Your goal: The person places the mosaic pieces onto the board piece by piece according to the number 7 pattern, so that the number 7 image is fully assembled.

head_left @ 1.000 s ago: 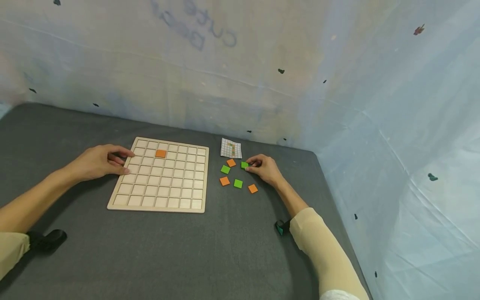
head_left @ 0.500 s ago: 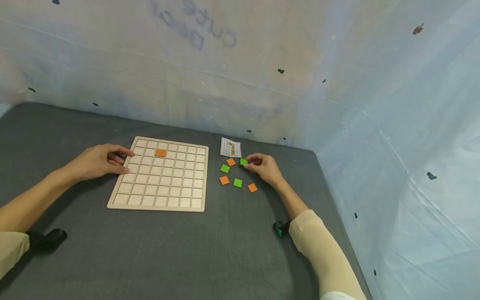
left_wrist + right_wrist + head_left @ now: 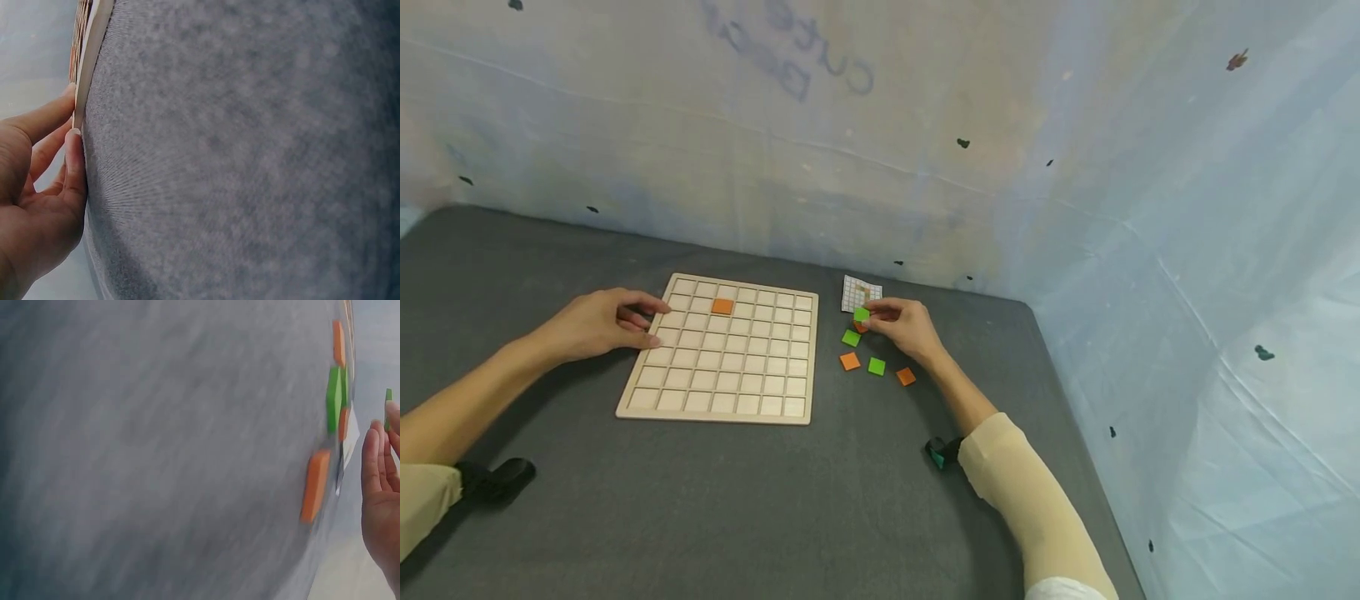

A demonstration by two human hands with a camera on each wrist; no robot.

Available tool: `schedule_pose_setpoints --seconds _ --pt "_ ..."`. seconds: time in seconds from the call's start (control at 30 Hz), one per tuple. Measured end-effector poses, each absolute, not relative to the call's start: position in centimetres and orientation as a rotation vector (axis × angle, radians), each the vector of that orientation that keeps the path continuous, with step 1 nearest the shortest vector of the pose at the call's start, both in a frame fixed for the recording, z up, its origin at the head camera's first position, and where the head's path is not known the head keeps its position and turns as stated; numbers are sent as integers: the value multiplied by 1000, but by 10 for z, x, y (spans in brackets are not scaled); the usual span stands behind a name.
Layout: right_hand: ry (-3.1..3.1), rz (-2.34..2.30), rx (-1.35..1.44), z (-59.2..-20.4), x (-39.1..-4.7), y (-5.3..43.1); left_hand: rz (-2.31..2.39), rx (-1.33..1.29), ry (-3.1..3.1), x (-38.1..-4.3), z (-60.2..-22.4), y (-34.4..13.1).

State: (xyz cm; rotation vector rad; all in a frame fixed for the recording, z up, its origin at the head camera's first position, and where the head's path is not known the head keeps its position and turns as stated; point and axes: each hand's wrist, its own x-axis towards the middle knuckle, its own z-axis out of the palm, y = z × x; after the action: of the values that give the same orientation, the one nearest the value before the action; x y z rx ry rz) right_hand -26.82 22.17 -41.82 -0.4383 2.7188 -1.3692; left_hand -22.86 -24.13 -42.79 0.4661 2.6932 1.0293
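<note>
A pale wooden grid board point(image 3: 812, 358) lies on the left, with one orange tile point(image 3: 722, 307) in a cell near its far edge. My left hand point(image 3: 602, 323) holds the board's left edge, index finger and thumb on the rim; the left wrist view shows its fingertips at the board's side point(image 3: 94, 47). Between thumb and fingers, my right hand point(image 3: 908, 327) pinches a green tile point(image 3: 862, 314), raised over another orange tile point(image 3: 860, 327) that it partly hides. In the right wrist view the pinched green tile point(image 3: 388, 397) is well above the tabletop.
A small printed grid card point(image 3: 853, 292) lies behind the loose tiles, partly covered by the right hand. Around it lie green tiles point(image 3: 851, 338) point(image 3: 876, 367) and orange tiles point(image 3: 849, 362) point(image 3: 906, 377). Hanging cloth point(image 3: 880, 200) stands behind the dark table point(image 3: 737, 508).
My right hand has lifted the green tile from the table and carried it left, over the orange tile by the card. The left hand has stayed at the board's edge.
</note>
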Motion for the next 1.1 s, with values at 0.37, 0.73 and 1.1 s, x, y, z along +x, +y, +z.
schedule_pose_setpoints --seconds 0.37,0.73,1.1 --pt "2680 -1414 -528 -416 -272 192 1075 470 2675 -229 -431 -241" --pt "2641 -1377 -648 -421 -273 158 1098 464 2674 -226 -435 -236" --pt "2660 -1287 -717 -421 -277 123 1117 447 2672 -228 -435 -234"
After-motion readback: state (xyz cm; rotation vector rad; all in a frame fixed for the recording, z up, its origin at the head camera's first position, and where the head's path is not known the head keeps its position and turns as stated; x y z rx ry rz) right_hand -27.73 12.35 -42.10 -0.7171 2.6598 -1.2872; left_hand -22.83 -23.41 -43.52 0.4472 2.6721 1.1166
